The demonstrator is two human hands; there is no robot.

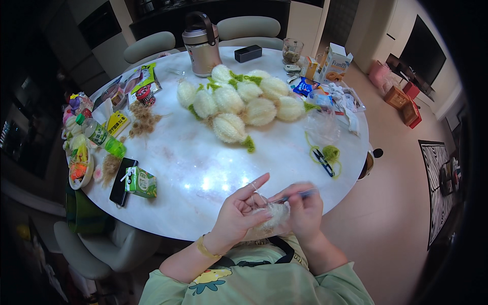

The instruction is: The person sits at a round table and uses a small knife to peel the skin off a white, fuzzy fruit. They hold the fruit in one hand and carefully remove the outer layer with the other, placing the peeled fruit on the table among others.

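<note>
At the table's near edge, my left hand (242,215) pinches a small piece of fuzzy white crochet (277,215), with white yarn looped over its raised index finger. My right hand (305,207) grips the handle of a crochet hook (301,193), whose front end meets the top of the white piece. Beyond my hands lies a cluster of fuzzy cream-white crocheted pieces (228,127), several with green ends. To the right, black thread snips (323,162) lie beside a small ball of green yarn (331,152). Brown fluffy fibre (143,120) sits in a clump at the left.
A large thermal jug (202,49) and a black box (248,53) stand at the table's far side. On the left are a green drink bottle (101,135), a juice carton (141,182) and a phone (122,183). A crumpled clear plastic bag (323,126) and snack packages (306,86) lie right.
</note>
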